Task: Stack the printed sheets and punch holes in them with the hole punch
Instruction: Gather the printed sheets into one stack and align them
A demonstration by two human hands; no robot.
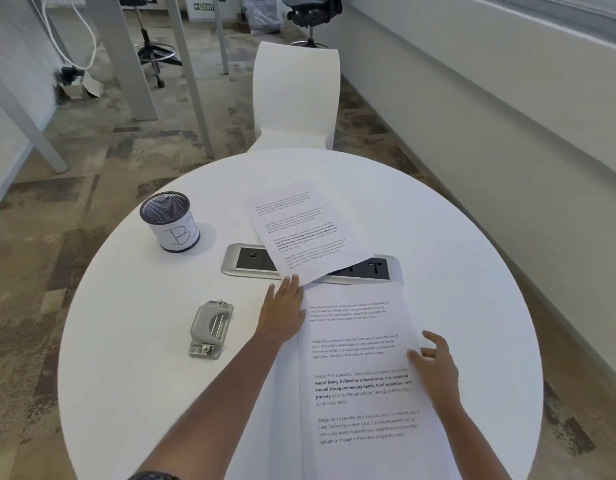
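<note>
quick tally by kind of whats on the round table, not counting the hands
Printed sheets: 2, the far sheet and the near sheet
Hole punch: 1
Mesh cup with a paper label: 1
Built-in socket panel: 1
Total: 5

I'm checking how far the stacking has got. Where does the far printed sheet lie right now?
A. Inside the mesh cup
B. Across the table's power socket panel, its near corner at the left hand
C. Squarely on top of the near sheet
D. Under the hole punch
B: the far sheet lies tilted over the socket panel, its near corner at the left hand's fingertips.
</note>
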